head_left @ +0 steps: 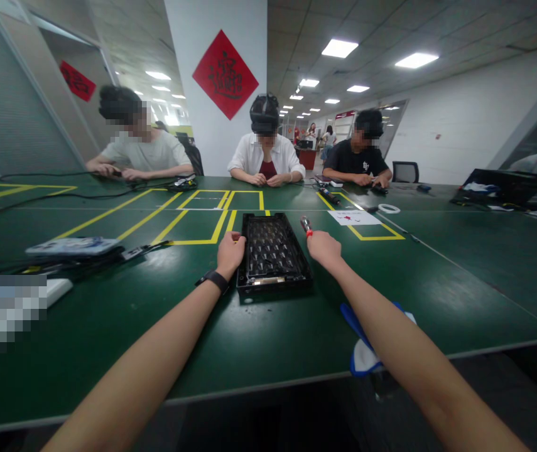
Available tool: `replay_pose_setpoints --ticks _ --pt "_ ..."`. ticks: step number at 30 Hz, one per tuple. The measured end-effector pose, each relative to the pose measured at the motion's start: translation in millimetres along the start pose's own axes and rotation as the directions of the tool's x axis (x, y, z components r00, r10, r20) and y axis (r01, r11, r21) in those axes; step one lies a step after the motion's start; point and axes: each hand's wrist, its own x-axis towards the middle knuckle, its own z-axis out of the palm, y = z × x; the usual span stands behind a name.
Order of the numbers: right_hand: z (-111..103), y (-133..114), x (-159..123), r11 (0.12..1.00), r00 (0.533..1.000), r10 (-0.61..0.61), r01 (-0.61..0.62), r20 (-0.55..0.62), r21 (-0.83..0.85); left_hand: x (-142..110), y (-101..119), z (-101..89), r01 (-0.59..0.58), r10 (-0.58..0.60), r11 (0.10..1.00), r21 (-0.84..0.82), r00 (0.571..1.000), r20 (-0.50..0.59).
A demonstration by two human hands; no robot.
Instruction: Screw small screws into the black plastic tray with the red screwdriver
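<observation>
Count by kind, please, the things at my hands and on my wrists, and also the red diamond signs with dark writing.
Black tray, beside the left hand: 1
Red-ended tool, in the right hand: 1
Dark wristband, left wrist: 1
Red diamond signs: 2
Total: 5

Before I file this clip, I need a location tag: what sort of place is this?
Probably an office-like workroom: ceiling lights, a green table marked with yellow lines, and people seated at it.
</observation>
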Motion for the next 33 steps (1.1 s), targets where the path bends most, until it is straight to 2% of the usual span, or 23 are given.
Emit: replay_pose_setpoints --ticks 2,4,5,6,8,9,11,16,18,20,22,24,26,28,31,33 --pt "-3.8 -6.1 0.8 0.994 0.997 -0.059 0.062 -0.042 0.088 -0.4 0.0 -1.2 -0.009 0.010 1.000 0.026 1.000 -0.011" --pt "0.6 -17.4 -3.1 0.946 0.991 -0.113 0.130 -0.073 0.297 0.1 0.2 -0.6 -0.025 0.025 0.999 0.032 1.000 0.011" --pt "6.0 -24.6 -7.1 0.839 0.987 -0.131 0.160 -0.092 0.519 0.3 0.5 0.5 -0.032 0.031 0.999 0.026 0.999 0.032" --pt "13.0 -32.2 -12.1 0.665 0.985 -0.149 0.163 -0.084 0.729 0.5 0.9 2.3 -0.041 0.040 0.999 0.014 0.998 0.058" --pt "28.5 -46.3 -23.5 0.334 0.977 -0.214 0.089 -0.016 0.938 0.1 1.3 6.9 -0.074 0.075 0.997 -0.016 0.991 0.114" --pt "35.5 -51.8 -28.8 0.229 0.967 -0.255 0.045 0.015 0.972 -0.6 1.2 9.4 -0.091 0.093 0.996 -0.022 0.987 0.128" --pt "45.2 -58.0 -36.3 0.141 0.949 -0.313 0.021 0.024 0.990 -3.1 0.0 13.4 -0.116 0.118 0.993 -0.022 0.983 0.137" --pt "46.6 -52.6 -37.2 0.137 0.925 -0.381 0.076 -0.018 0.988 -12.5 -3.4 12.2 -0.150 0.153 0.988 -0.029 0.979 0.136" --pt "44.7 -49.3 -36.0 0.131 0.919 -0.393 0.077 -0.019 0.988 -17.2 -0.7 8.2 -0.176 0.178 0.984 -0.032 0.980 0.091" --pt "43.9 -48.1 -36.2 0.128 0.918 -0.396 0.087 -0.029 0.988 -22.8 6.0 3.6 -0.246 0.246 0.969 -0.029 0.969 0.022" --pt "43.9 -48.7 -37.5 0.135 0.918 -0.395 0.101 -0.040 0.986 -29.1 15.7 -1.2 -0.358 0.358 0.931 -0.068 0.934 0.000" --pt "44.0 -50.1 -39.0 0.137 0.921 -0.385 0.121 -0.060 0.983 -35.0 25.7 -5.5 -0.391 0.418 0.901 -0.189 0.899 0.133" --pt "43.9 -51.2 -40.0 0.136 0.925 -0.371 0.140 -0.081 0.981 -38.9 33.0 -8.9 -0.345 0.428 0.893 -0.291 0.852 0.303" --pt "43.9 -51.4 -40.3 0.144 0.926 -0.366 0.157 -0.095 0.977 -39.9 35.9 -10.8 -0.311 0.425 0.886 -0.344 0.841 0.334" --pt "44.2 -50.3 -40.0 0.164 0.925 -0.365 0.177 -0.107 0.970 -37.4 34.1 -11.3 -0.300 0.435 0.868 -0.395 0.843 0.315" --pt "44.5 -49.2 -39.6 0.180 0.925 -0.360 0.195 -0.120 0.964 -35.1 32.1 -10.7 -0.301 0.456 0.854 -0.425 0.826 0.331"
